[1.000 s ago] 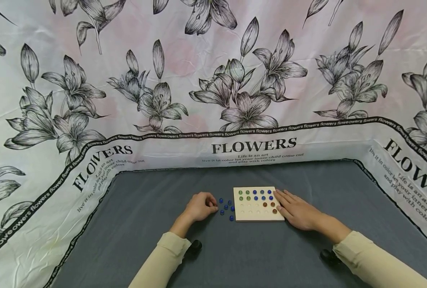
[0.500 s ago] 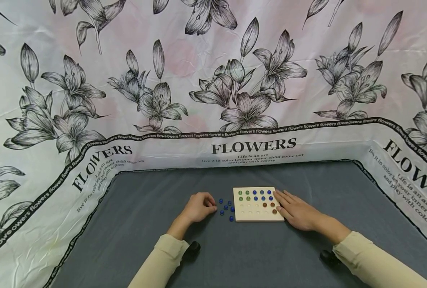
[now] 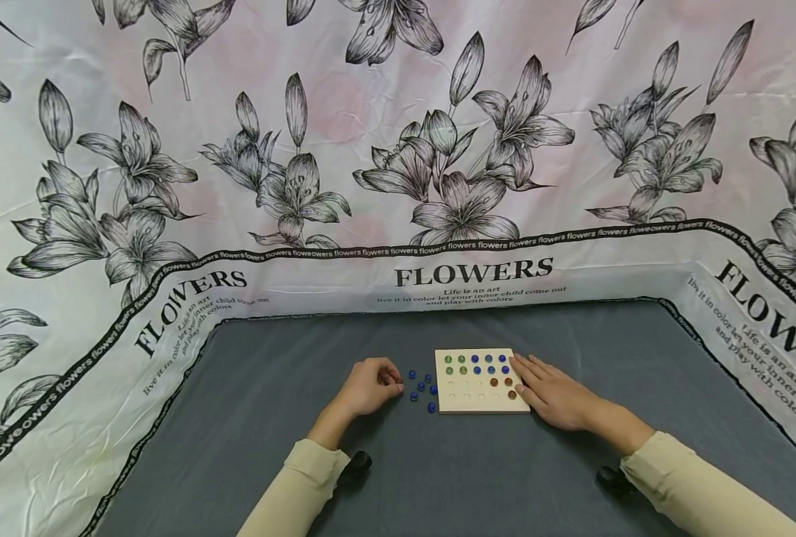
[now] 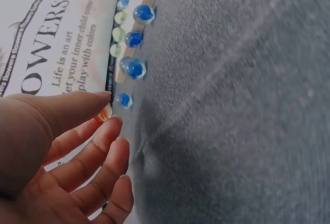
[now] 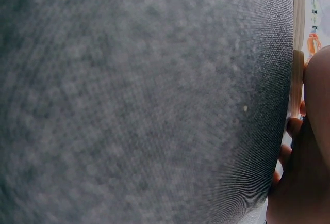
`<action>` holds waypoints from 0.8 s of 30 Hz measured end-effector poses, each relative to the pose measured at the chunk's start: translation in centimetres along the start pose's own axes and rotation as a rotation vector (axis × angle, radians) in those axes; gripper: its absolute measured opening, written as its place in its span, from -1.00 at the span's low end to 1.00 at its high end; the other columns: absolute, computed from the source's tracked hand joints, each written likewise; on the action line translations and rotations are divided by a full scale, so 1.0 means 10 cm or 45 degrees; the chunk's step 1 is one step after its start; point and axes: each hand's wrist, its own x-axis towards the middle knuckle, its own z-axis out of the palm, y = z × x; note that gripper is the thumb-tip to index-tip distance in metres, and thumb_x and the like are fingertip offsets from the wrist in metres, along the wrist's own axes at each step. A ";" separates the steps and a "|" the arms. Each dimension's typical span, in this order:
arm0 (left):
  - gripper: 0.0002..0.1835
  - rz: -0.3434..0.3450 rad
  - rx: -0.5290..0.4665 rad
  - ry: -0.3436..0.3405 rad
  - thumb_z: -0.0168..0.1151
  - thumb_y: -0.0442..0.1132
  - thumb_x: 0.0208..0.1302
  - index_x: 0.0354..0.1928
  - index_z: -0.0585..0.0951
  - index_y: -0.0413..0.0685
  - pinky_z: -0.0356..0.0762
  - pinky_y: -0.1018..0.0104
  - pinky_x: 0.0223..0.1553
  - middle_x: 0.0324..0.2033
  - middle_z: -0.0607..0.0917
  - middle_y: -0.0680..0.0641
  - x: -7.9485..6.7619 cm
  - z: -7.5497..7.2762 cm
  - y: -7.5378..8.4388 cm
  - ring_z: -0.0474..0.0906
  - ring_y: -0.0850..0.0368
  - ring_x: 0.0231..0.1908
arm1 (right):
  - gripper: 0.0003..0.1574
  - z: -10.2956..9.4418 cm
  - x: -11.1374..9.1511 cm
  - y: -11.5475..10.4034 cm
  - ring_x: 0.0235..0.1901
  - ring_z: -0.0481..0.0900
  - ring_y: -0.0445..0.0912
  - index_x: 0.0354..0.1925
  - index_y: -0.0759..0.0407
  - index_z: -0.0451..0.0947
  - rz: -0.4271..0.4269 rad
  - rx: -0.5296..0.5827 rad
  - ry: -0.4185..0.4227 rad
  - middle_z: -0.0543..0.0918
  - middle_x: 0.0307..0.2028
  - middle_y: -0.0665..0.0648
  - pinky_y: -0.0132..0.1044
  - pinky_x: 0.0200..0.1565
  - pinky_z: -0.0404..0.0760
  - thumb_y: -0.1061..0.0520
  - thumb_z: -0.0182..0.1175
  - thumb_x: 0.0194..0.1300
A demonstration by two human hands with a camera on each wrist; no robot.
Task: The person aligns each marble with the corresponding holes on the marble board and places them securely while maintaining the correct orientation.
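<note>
the left grip [image 3: 371, 385] pinches an orange-streaked marble [image 4: 105, 112] at its fingertips

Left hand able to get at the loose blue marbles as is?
Likely yes: the left hand is right beside the loose blue marbles, with nothing seen between. It pinches an orange-streaked marble, though, so grasping another may be awkward.

Left hand [image 3: 369, 386] curled, right hand [image 3: 556, 394] flat

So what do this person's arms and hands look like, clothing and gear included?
Pale cream, unpatterned sleeves stop short of the left hand and right hand, which wear no gloves. A rounded black device shows beside each sleeve's end.
</note>
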 end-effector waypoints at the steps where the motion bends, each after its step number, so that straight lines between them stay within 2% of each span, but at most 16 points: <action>1: -0.94 -0.001 -0.005 0.000 0.41 -0.34 0.28 -0.25 0.70 -0.15 0.50 0.29 -0.35 -0.43 0.70 0.01 0.00 0.00 0.00 0.55 0.20 -0.43 | -0.22 0.00 0.00 0.00 0.54 0.00 0.32 0.60 0.25 0.04 0.001 0.002 -0.001 0.08 0.58 0.29 0.24 0.46 0.04 -0.16 -0.19 0.68; 9: -0.90 0.055 -0.017 -0.013 0.41 -0.33 0.28 -0.20 0.70 -0.17 0.57 0.27 -0.30 -0.37 0.71 -0.01 0.01 0.03 0.07 0.60 0.18 -0.36 | -0.22 0.00 -0.01 0.00 0.55 -0.01 0.32 0.60 0.24 0.03 0.006 0.006 -0.007 0.06 0.59 0.28 0.22 0.47 0.02 -0.15 -0.19 0.68; 24: -0.87 0.075 -0.062 -0.078 0.41 -0.33 0.30 -0.16 0.70 -0.20 0.55 0.32 -0.34 -0.35 0.69 -0.01 0.05 0.16 0.28 0.58 0.18 -0.39 | -0.23 0.00 -0.01 -0.01 0.55 -0.01 0.31 0.60 0.23 0.02 0.005 0.009 -0.011 0.06 0.59 0.27 0.22 0.46 0.02 -0.15 -0.18 0.68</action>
